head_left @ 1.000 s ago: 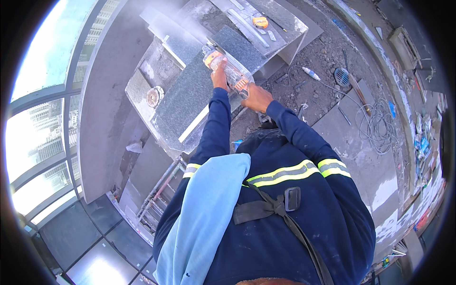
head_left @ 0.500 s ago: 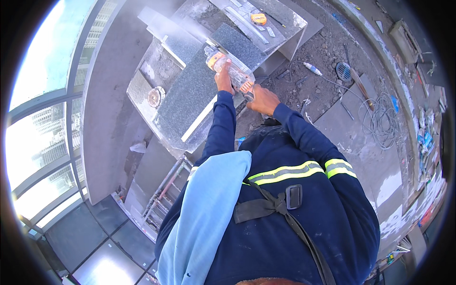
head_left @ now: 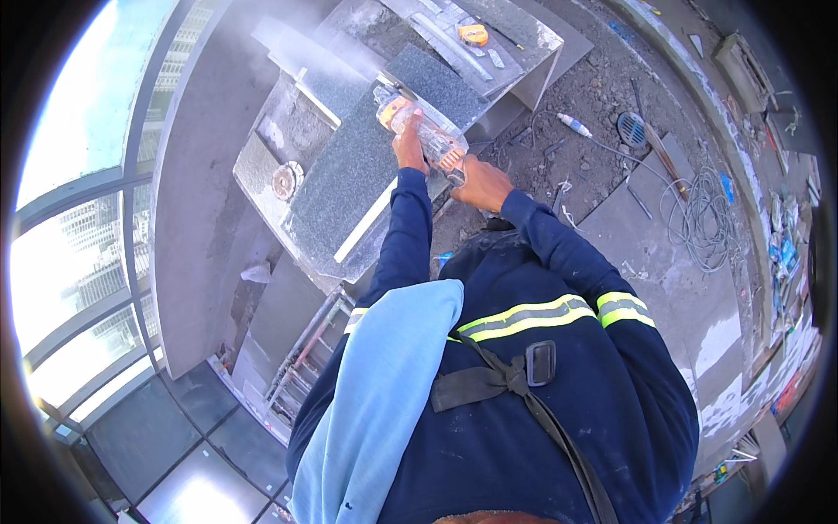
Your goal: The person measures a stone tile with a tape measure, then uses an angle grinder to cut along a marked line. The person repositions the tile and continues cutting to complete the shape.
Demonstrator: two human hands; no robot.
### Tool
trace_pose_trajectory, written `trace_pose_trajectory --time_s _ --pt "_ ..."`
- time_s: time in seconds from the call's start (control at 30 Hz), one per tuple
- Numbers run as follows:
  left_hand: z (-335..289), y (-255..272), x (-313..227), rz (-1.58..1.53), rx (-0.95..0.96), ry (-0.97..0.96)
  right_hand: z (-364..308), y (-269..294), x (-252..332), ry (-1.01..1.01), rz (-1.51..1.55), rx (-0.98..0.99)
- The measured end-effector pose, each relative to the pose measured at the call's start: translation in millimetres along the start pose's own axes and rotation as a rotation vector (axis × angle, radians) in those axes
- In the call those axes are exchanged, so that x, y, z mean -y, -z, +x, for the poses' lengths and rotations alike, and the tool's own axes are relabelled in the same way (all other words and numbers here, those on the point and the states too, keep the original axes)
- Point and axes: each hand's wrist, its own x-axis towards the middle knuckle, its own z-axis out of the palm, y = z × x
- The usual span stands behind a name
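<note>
We have the power tool [head_left: 443, 150] out in front of us over the grey slab [head_left: 336, 179], its head near the pale straight edge [head_left: 425, 105] and dust [head_left: 336, 57] streaming off to the upper left. Our left hand [head_left: 408, 148] has its fingers wrapped around the body behind the head; our right hand [head_left: 483, 185] has its fingers closed around the rear end, though the undersides of both grips are hidden. We cannot tell from here how deep the blade sits.

To do this cut well, as we judge it, we should steer with the rear hand, steady with the front one, and feed slowly along a straight line without twisting. Letting the blade work at its own pace should spare the slab from chipping. We would also do well to hold our faces out of the dust and our sleeves clear of the head.

The tool's long axis runs diagonally, from the handle at lower right to the head at upper left, so it points away from us and leftward.
</note>
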Motion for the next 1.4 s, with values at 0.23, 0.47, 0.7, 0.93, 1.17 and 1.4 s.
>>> trace_pose_trajectory --time_s 0.23,0.47,0.7,0.93,1.17,1.4 --pt "-12.9 -1.2 3.9 -0.011 0.013 -0.002 -7.2 -4.3 -8.0 -0.044 -0.024 -0.017" --pt "5.8 -0.1 -2.6 -0.021 0.007 0.002 6.2 1.9 1.7 -0.027 0.027 0.028" --pt "1.4 1.9 -0.3 -0.009 0.01 0.014 -3.9 4.0 5.9 -0.008 0.027 -0.022" --pt "-19.5 -3.2 9.5 -0.027 0.009 -0.009 -16.0 -1.9 -7.6 -0.088 -0.033 0.008" --pt "-9.6 -2.8 5.7 -0.036 0.001 -0.008 -7.0 2.1 -4.0 -0.034 -0.008 0.007" --pt "6.6 1.3 -2.9 -0.036 -0.004 0.011 7.9 3.5 6.2 -0.011 -0.005 0.012"
